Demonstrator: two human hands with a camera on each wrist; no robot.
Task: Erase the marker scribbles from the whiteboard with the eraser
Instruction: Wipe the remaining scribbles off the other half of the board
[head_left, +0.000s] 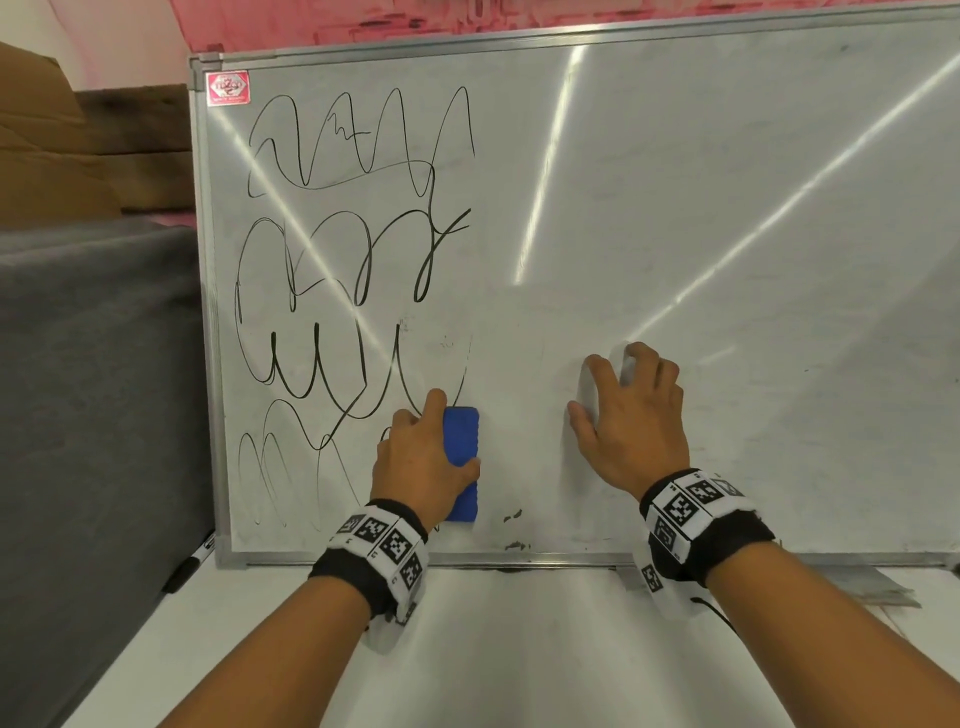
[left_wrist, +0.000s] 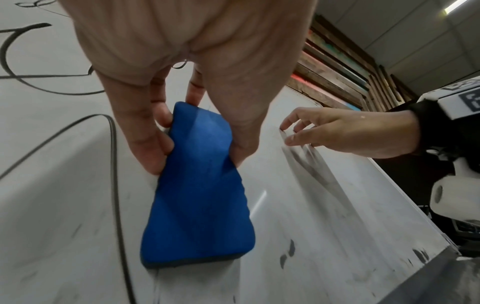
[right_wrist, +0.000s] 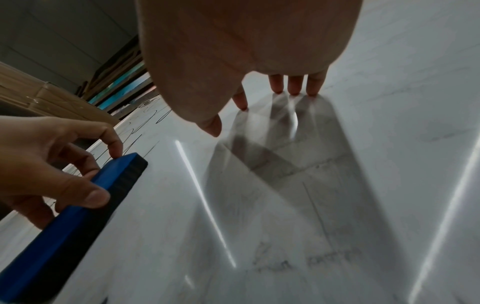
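The blue foam eraser, dark felt underneath, lies flat against the whiteboard near its bottom edge, pinched lengthwise by the left hand. Black scribbles fill the board's left side. The right hand braces on spread fingertips.

A white table takes up the foreground. To its left stands a grey upholstered sofa, with brown cardboard boxes stacked behind it. A pink wall runs along the top. The left wrist view shows dark wooden slats with teal and red patches, and a ceiling strip light.
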